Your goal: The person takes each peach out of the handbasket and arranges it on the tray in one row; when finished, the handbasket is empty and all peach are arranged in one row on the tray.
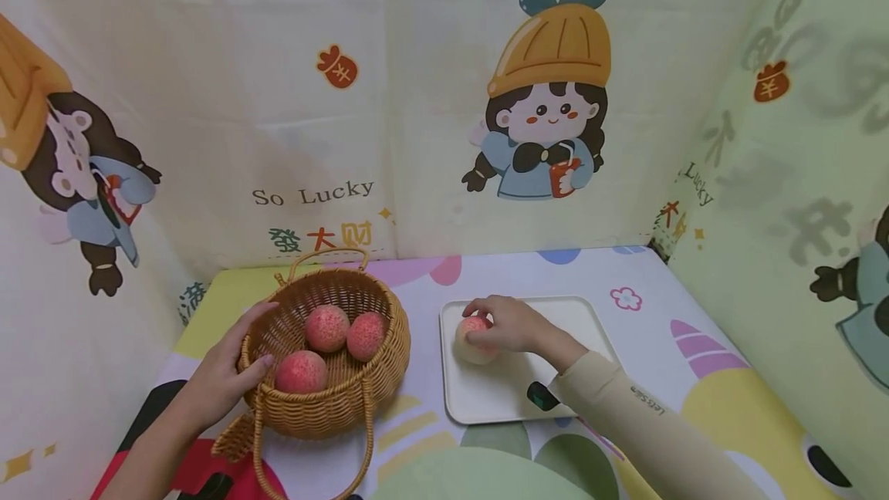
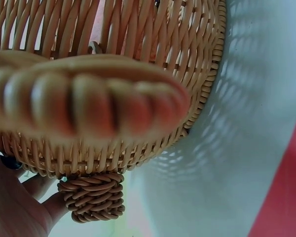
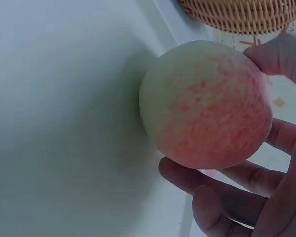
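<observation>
My left hand point(image 1: 224, 357) holds the rim of a brown wicker basket point(image 1: 326, 417), its thumb over the edge and its other fingers along the outer side. Three pink speckled peaches lie inside: one peach point(image 1: 326, 328) at the back, a second peach point(image 1: 366, 336) at the right, a third peach point(image 1: 301, 373) at the front. In the left wrist view the basket's looped handle point(image 2: 113, 98) covers much of the weave. My right hand point(image 1: 514, 325) grips a pale peach with a pink blush point(image 3: 207, 108) over the left part of a white tray point(image 1: 500, 396). Whether that peach touches the tray, I cannot tell.
The basket's front handle point(image 1: 368, 438) hangs down toward the near table edge. A colourful printed cloth point(image 1: 486, 272) covers the table. Printed fabric walls point(image 1: 424, 99) close off the back and both sides.
</observation>
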`<state>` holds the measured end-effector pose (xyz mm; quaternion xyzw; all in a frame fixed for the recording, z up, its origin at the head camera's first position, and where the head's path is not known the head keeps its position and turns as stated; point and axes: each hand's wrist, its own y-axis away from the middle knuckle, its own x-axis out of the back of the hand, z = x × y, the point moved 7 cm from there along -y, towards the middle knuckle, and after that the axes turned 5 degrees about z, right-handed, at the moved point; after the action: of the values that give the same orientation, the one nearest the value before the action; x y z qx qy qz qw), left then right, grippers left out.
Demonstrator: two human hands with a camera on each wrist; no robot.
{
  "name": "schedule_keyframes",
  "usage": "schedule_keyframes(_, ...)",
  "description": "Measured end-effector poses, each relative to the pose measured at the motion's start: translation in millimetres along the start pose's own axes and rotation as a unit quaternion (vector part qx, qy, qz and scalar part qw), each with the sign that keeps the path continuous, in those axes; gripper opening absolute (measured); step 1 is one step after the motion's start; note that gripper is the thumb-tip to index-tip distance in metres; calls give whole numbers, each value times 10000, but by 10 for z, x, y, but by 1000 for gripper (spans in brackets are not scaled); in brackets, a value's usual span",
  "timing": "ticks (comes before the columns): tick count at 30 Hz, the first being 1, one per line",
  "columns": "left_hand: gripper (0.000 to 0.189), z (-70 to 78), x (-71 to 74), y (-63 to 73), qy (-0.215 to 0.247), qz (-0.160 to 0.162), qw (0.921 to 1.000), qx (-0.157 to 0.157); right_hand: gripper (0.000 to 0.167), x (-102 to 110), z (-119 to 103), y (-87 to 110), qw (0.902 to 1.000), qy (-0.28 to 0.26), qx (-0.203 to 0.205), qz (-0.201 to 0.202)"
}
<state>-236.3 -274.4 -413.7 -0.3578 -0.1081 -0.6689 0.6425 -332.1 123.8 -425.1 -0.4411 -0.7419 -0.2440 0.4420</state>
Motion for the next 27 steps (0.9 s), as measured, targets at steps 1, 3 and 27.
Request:
schedule_keyframes(1, 75, 0, -6, 0, 4, -8, 10000, 10, 37, -9, -6, 7, 9999, 92, 31, 61)
schedule_keyframes(3, 75, -1, -14, 0, 20, -17, 10000, 21, 38, -12, -13, 25, 9996, 208, 74, 176)
schedule_keyframes(27, 76, 13, 6, -10, 22, 41, 10000, -74, 87, 81, -324, 63, 9908, 1320, -13, 310)
